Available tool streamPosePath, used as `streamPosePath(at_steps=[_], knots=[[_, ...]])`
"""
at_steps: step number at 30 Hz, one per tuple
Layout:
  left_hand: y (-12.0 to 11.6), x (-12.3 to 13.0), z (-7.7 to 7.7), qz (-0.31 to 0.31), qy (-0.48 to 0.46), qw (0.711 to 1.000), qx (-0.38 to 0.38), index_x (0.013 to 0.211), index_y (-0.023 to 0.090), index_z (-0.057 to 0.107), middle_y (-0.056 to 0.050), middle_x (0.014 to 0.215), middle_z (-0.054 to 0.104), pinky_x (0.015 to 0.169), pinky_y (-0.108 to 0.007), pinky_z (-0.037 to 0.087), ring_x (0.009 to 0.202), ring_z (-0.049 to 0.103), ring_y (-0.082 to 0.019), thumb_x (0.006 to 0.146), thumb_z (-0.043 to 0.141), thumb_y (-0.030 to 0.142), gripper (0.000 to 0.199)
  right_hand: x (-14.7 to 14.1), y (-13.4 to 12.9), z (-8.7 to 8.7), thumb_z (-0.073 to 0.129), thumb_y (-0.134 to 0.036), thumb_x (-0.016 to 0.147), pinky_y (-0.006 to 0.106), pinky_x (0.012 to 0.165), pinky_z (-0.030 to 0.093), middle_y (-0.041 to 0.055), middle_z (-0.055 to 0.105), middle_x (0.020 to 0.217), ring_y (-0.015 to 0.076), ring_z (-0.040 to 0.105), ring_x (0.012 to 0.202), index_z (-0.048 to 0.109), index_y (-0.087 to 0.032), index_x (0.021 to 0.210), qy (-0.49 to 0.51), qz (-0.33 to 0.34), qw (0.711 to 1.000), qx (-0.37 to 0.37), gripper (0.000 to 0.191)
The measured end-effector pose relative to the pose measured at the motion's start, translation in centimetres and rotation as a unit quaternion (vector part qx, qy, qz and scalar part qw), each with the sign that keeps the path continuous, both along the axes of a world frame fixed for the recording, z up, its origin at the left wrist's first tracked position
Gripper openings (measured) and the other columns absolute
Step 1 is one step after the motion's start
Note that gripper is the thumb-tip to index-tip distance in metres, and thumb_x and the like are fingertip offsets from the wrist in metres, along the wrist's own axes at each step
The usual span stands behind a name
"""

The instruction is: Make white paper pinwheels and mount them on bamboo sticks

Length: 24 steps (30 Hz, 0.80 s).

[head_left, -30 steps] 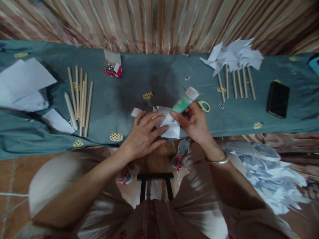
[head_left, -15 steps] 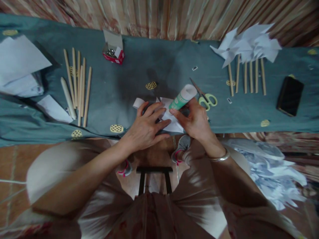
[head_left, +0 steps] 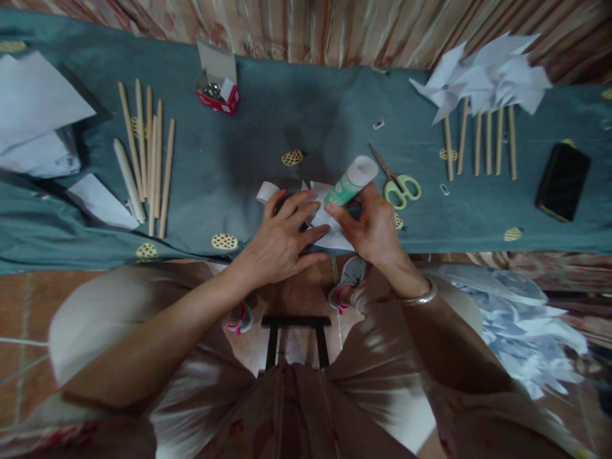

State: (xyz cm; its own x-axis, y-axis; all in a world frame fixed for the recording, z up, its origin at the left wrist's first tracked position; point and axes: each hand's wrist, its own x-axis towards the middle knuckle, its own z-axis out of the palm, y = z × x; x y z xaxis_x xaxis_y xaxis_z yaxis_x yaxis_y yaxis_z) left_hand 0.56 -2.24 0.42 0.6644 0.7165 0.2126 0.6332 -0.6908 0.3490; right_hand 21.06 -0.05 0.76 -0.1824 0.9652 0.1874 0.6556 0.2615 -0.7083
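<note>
Near the front edge of the cloth-covered table lies a small white paper. My left hand rests on its left side with the fingers spread. In my right hand is a green and white glue stick, tilted, its lower end at the paper; the exact contact is hidden by my thumb. A white cap lies just beyond my left fingertips. Green-handled scissors lie open to the right of my right hand.
Wooden sticks and stacked white paper lie at the left. A red box of metal pins stands at the back. White paper pinwheels on sticks and a black phone are on the right. A bag of paper pieces sits below.
The view has shifted slightly, so the table items appear a little higher. Both hands stay in nearly the same place, the glue stick still at the paper.
</note>
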Motion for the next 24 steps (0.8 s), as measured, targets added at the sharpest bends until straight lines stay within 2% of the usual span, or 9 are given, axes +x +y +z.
streamPosePath(at_steps=[5,11,17,24], knots=[[0.1,0.0,0.0,-0.001,0.001,1.0,-0.003,0.122,0.027,0.066,-0.012,0.145,0.053,0.115,-0.064,0.021,0.142,0.037,-0.037,0.095,0.044,0.061,0.049,-0.1,-0.1,-0.1,0.059,-0.051,0.089,0.044,0.073,0.058,0.0042,0.069,0.088,0.0261,0.068,0.08,0.055,-0.029,0.116,-0.002,0.006,1.0,0.008,0.035],[0.1,0.1,0.0,0.007,0.004,1.0,-0.015,0.12,0.028,0.067,-0.01,0.146,0.053,0.116,-0.064,0.018,0.142,0.035,-0.037,0.094,0.043,0.062,0.049,-0.3,0.1,0.3,0.061,-0.05,0.088,0.041,0.074,0.058,0.0047,0.073,0.092,0.0242,0.07,0.082,0.057,-0.028,0.114,-0.012,0.003,1.0,0.001,0.034],[0.1,0.0,-0.2,0.0,0.018,1.0,0.004,0.122,0.028,0.066,-0.013,0.145,0.052,0.113,-0.065,0.021,0.142,0.036,-0.037,0.095,0.044,0.061,0.048,-0.6,0.2,0.8,0.064,-0.051,0.085,0.041,0.073,0.059,0.0063,0.073,0.091,0.0258,0.071,0.083,0.06,-0.025,0.109,-0.021,-0.002,1.0,-0.013,0.035],[0.1,0.0,0.2,0.004,0.007,1.0,-0.017,0.121,0.029,0.065,-0.007,0.147,0.052,0.116,-0.065,0.018,0.142,0.035,-0.037,0.094,0.045,0.061,0.046,-0.5,0.2,1.2,0.063,-0.047,0.086,0.046,0.076,0.057,0.0082,0.071,0.095,0.0291,0.069,0.088,0.06,-0.026,0.106,-0.027,0.024,0.999,-0.038,0.029]])
